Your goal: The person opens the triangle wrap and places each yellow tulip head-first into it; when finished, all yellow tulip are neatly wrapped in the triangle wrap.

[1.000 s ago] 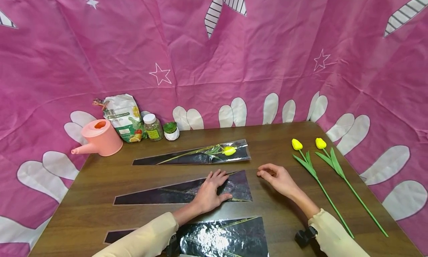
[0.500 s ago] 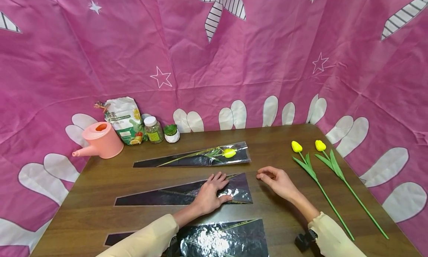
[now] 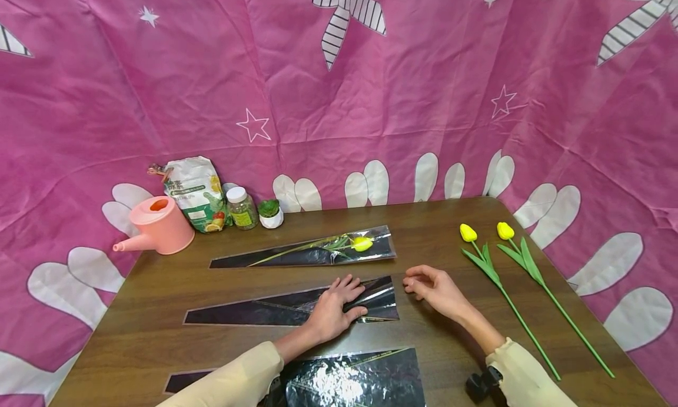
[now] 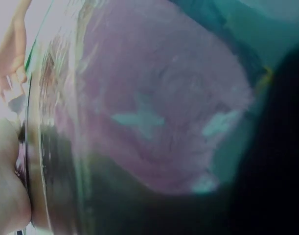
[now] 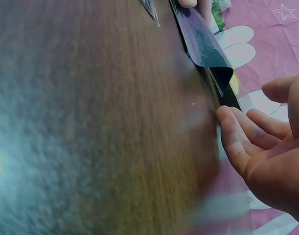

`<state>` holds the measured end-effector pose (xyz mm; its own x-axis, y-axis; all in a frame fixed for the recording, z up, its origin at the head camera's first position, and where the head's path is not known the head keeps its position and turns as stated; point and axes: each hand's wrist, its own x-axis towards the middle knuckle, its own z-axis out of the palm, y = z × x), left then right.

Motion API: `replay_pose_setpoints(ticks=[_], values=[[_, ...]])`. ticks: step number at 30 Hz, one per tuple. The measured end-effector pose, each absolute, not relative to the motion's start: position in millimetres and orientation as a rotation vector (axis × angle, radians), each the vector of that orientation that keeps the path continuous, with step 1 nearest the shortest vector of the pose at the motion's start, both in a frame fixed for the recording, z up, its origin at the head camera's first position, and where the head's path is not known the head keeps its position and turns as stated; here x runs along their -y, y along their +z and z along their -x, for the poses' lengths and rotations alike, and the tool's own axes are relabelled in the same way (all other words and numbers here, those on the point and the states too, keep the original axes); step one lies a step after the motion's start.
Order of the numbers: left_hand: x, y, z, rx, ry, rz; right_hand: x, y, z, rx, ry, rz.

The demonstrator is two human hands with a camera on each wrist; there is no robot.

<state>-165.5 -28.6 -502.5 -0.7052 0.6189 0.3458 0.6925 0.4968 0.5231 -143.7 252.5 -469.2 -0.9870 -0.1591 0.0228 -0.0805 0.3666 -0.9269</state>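
Observation:
My left hand rests with spread fingers on the middle black flower sleeve, near its wide end. That wide end is creased, and in the right wrist view its edge curls up off the table. To the right of it hovers my right hand, fingers loosely bent and thumb apart, with nothing held. The right wrist view shows these fingers a little way from the curled edge. Two yellow artificial tulips with green stems lie to the right.
Behind lies a sleeve with one yellow tulip inside. A shiny black sleeve lies in front, partly under the left forearm. Along the back left stand a pink watering can, a white bag, a lidded jar and a small potted plant.
The middle sleeve's wide end has gone from flat to creased and raised under the left hand. The right hand's fingers have parted slightly from the thumb. The left hand has stayed in place.

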Motion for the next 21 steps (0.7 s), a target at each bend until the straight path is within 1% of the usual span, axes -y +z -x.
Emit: replay_pose_setpoints(ticks=[9,21], values=[[21,-503,163,2.582,-1.041,1.109,-252,-469,139,-2.399,-1.774,0.259],[13,-499,164,2.53,-1.095,1.119,-236,-468,137,-2.281,-1.876,0.136]])
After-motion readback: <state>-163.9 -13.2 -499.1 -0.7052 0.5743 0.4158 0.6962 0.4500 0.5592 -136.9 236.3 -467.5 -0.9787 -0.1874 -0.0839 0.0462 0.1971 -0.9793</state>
